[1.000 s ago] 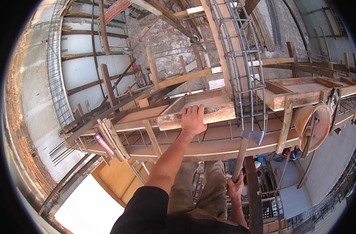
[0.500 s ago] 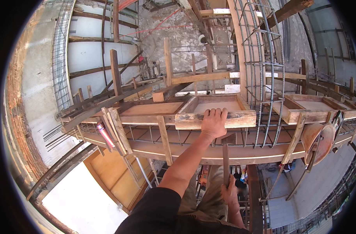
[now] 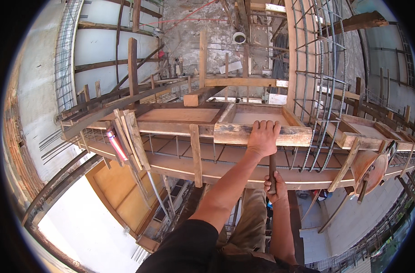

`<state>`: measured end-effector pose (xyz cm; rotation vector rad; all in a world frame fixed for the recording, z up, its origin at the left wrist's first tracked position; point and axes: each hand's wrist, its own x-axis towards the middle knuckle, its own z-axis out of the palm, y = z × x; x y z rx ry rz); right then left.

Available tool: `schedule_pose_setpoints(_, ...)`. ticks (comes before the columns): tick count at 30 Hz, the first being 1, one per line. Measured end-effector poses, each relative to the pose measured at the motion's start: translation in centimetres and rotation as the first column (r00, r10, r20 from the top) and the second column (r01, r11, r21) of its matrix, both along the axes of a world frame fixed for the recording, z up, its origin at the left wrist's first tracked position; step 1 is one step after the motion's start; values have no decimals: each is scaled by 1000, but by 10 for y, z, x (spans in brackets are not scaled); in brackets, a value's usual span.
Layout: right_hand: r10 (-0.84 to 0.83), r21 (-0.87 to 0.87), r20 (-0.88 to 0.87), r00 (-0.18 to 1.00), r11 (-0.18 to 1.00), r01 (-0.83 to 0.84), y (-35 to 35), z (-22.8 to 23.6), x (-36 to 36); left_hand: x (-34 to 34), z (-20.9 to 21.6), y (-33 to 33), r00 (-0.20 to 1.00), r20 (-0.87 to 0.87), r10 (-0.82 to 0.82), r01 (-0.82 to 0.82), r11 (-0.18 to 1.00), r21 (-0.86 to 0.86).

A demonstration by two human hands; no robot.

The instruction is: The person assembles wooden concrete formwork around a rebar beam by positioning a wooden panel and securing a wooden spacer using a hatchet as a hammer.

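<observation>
My left hand [image 3: 263, 138] is closed over the worn front board [image 3: 293, 135] of a framed wooden formwork panel [image 3: 257, 119], fingers over its top edge. Just below, my right hand [image 3: 276, 187] is wrapped round the wooden handle [image 3: 272, 164] of a hammer held upright. The hammer's head is hidden behind my left hand and the board. Under the panel runs a long formwork trough [image 3: 234, 175] with steel bars inside it. An upright wooden cleat [image 3: 195, 154] crosses the trough's side to the left of my hands.
A tall rebar cage [image 3: 323, 68] rises right of the panel. A scoop-like pan [image 3: 370, 173] hangs on the trough farther right. On the left, a pink-and-white can [image 3: 116, 144] is beside upright wood strips [image 3: 133, 141]. A cut beam [image 3: 200, 96] juts out behind. The floor [image 3: 203, 27] lies far below.
The hammer has risen with my right hand, and its head has passed behind my left hand and the board. My left hand keeps its hold. The view has shifted slightly.
</observation>
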<state>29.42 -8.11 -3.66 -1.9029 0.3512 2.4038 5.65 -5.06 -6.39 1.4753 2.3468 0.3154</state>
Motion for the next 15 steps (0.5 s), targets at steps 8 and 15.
schedule_pose_setpoints(8,-418,-12,-80,905,908,418,-5,-57,-63,-14,2,0,996,-26,-83,83,997,-5)
schedule_pose_setpoints(15,-606,-69,33,795,792,606,14,-90,-84,12,-5,19,986,-74,-152,139,978,-157)
